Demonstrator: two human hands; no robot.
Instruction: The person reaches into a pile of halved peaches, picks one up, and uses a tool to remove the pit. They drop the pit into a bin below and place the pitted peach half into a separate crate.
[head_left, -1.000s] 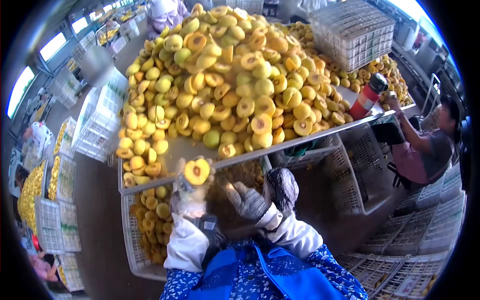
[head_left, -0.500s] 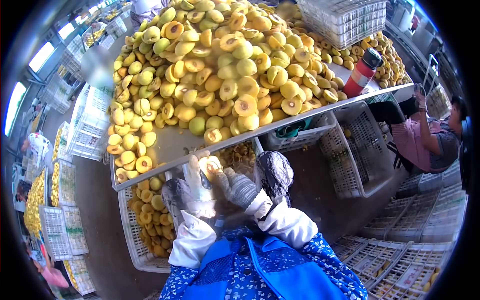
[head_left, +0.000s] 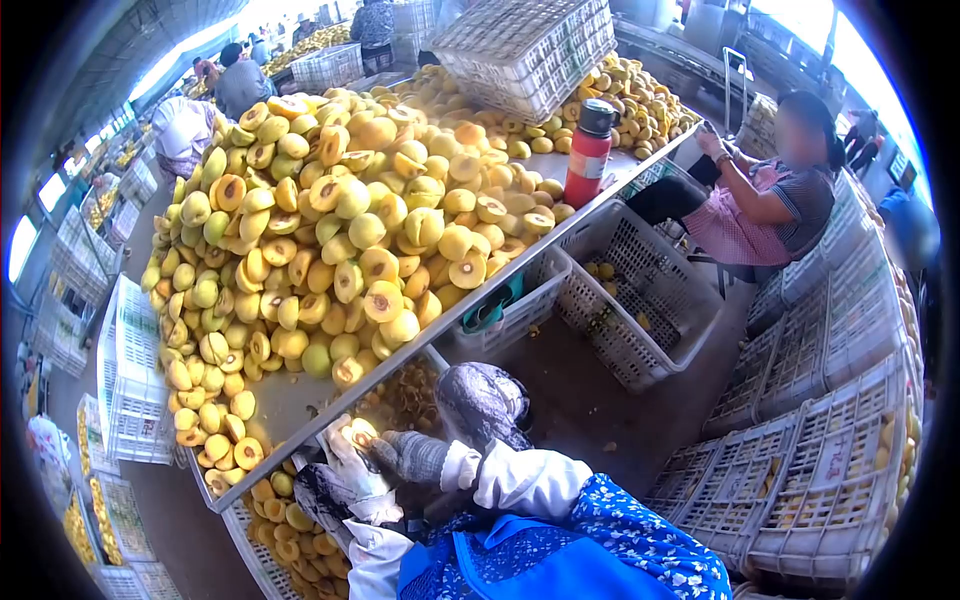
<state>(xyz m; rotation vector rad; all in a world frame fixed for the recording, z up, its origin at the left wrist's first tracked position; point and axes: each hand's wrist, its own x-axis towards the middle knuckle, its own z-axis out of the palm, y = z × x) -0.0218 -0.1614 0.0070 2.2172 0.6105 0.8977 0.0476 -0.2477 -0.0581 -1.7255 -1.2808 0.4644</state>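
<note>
A halved yellow fruit (head_left: 358, 433) lies in the gloved fingers of my left hand (head_left: 350, 462), just below the metal table edge. My right hand (head_left: 410, 456), in a grey knitted glove, is closed against the right side of this fruit; whether its fingers hold a tool is too small to tell. Beyond my hands a large heap of halved fruit (head_left: 330, 230) covers much of the metal table (head_left: 285, 400). Under the edge, a crate of fruit halves (head_left: 290, 530) stands at my left, and brown scraps (head_left: 405, 395) lie beside my knee.
A red bottle (head_left: 588, 155) and a white crate (head_left: 530, 60) stand on the table. An empty-looking crate (head_left: 640, 290) is on the floor at right, near a seated person (head_left: 755, 205). Stacked crates (head_left: 830, 470) line the right side.
The view has turned to the right, so the table and heap appear shifted left and slanted. My hands stay together at the fruit half, and more of the seated person shows.
</note>
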